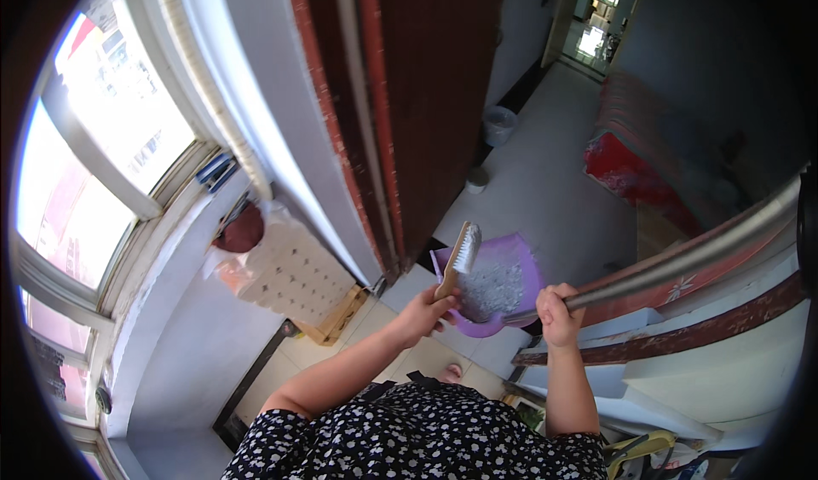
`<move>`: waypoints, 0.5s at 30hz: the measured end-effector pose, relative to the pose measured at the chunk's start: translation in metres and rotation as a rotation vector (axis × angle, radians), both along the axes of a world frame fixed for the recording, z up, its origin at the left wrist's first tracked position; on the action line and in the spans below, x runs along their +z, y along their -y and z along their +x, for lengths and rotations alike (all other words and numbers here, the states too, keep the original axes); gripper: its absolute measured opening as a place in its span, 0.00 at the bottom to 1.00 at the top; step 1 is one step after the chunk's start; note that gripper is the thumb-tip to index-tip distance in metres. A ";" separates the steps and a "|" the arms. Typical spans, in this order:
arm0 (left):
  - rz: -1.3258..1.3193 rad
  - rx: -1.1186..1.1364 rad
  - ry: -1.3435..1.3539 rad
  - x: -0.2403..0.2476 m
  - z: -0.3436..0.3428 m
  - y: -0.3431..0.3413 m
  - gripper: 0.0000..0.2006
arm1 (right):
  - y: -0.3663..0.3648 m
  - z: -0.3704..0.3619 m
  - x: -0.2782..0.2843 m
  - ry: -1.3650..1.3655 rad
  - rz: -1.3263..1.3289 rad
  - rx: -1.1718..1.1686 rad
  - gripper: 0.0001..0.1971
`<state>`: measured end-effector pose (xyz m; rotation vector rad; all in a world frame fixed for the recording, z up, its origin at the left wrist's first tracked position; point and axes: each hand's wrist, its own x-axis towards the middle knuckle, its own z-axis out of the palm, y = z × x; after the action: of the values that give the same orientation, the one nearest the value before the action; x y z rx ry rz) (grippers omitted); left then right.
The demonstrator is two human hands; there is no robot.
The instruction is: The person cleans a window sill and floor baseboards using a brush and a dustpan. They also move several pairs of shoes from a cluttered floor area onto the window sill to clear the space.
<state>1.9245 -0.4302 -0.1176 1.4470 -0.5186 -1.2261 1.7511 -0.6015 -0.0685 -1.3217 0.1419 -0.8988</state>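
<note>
My left hand [426,316] is closed round the wooden handle of a scrubbing brush [465,254], whose white bristles face right. The brush is tilted upright over the left side of a purple dustpan [530,263]. Grey, fluffy debris [496,289] covers much of the pan's inside. Fingers wrapped in a fist, my right hand [559,314] grips a long metal pole [656,267]. This pole runs from the dustpan's near side up toward the right edge of the view, as its handle.
Beyond the pan stands a dark red door [434,79]. A pale bin [499,125] and a small container [476,180] sit on the floor past it. At left, a patterned cloth [298,267] covers something beside the window ledge. A red-covered piece [630,156] stands at far right.
</note>
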 end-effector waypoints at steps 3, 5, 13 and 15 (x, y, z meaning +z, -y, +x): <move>-0.099 -0.007 -0.350 0.004 -0.030 0.083 0.17 | 0.046 0.006 -0.004 0.056 0.101 -0.003 0.09; -0.096 -0.059 -0.408 0.006 -0.044 0.132 0.18 | 0.076 0.010 -0.002 0.054 0.131 -0.025 0.09; -0.124 -0.016 -0.650 -0.025 -0.038 0.298 0.14 | 0.192 0.043 -0.012 0.147 0.158 -0.128 0.10; -0.051 0.051 -0.640 -0.007 -0.029 0.335 0.12 | 0.224 0.055 -0.011 0.103 0.130 -0.185 0.11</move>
<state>1.8954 -0.7649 -0.1244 0.9398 -0.0723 -1.5287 1.8065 -0.8253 -0.0797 -1.1516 0.2411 -1.0938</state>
